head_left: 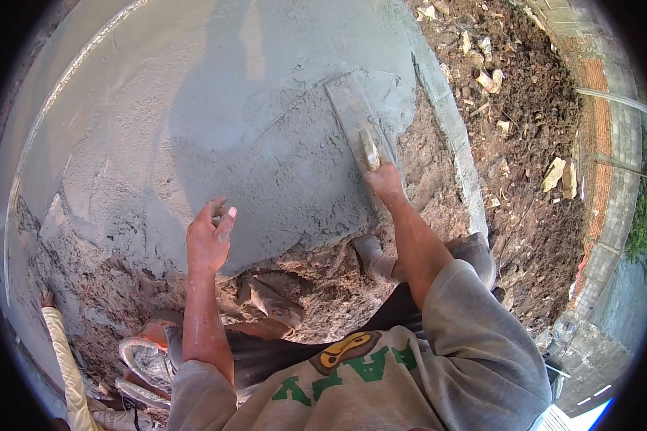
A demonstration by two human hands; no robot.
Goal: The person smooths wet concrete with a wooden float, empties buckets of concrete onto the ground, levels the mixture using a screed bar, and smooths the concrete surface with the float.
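My right hand (pixel 385 181) grips the pale handle of a long flat finishing trowel (pixel 349 108). The trowel's blade, coated in grey, lies flat on wet concrete (pixel 273 165) near its right side and points away from me. Smooth grey concrete surrounds the blade on the left and beyond it, with rougher brown-grey mix at its right. My left hand (pixel 209 235) hovers over the near part of the concrete, holding nothing, with its fingers loosely bent and the thumb apart.
A straight concrete edge (pixel 453 136) borders the slab at right, with dark soil (pixel 532 122) and rubble beyond. Rough, lumpy mix (pixel 323 276) lies around my feet. Another person's sleeved arm (pixel 65 366) reaches in at lower left, near a curved pale tube (pixel 127 355).
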